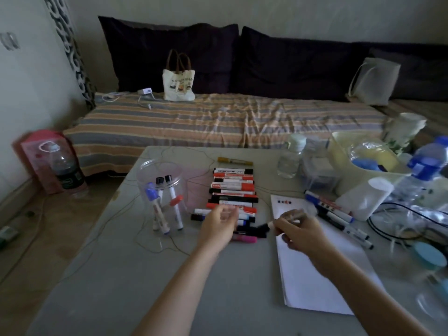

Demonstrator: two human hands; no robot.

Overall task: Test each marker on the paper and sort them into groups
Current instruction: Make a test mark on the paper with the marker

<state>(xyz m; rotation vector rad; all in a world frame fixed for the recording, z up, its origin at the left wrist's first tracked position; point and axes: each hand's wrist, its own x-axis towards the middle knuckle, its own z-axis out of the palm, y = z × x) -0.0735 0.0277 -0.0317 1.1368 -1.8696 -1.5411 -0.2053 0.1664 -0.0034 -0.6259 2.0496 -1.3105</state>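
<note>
A black-tipped marker [278, 223] is pinched in the right hand [299, 232], fingers curled round its barrel, and it lies across the left edge of the white paper [312, 270], tip pointing left toward the sorted row. Near the top of the paper sit a few small test marks [284, 202] in blue, red and black.

The left hand [217, 227] hovers over the near end of the row of markers [234, 190] with its fingers loosely curled and nothing in them (it is blurred, so finer detail is lost). That row runs away from the person in the middle of the table [116, 275]: red and black ones lie side by side, a yellow marker [234, 161] lies apart at the far end, and a pink marker [244, 238] is nearest.

Left of the row stands a clear plastic jar [160, 185] holding several markers upright. Right of the paper another bunch of markers [337, 214] lies loose, beside a white cup [366, 197], water bottles [291, 157] and a plastic tub [339, 141].

Behind the table is a striped bed [218, 117] with dark pillows and a small tote bag [179, 78].
</note>
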